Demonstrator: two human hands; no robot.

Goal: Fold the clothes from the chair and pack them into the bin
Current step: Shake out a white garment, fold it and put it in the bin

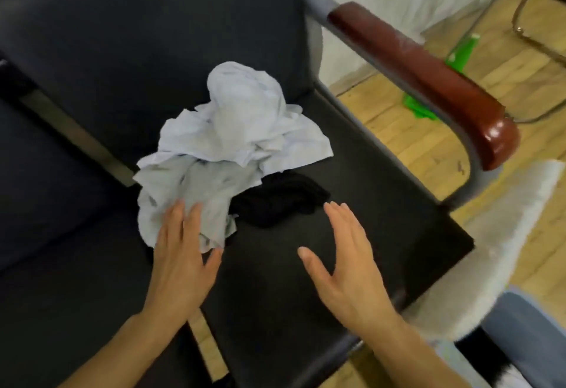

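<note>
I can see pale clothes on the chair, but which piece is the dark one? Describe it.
Find the black chair seat beside the reddish-brown armrest. A crumpled pale heap lies there; the black garment pokes out at its near right edge, almost matching the seat.

Soft, even indoor light filled the view, with no hard shadows. Glare sat on the glossy armrest. The picture was slightly blurred throughout, lines bowing toward the edges.
</note>
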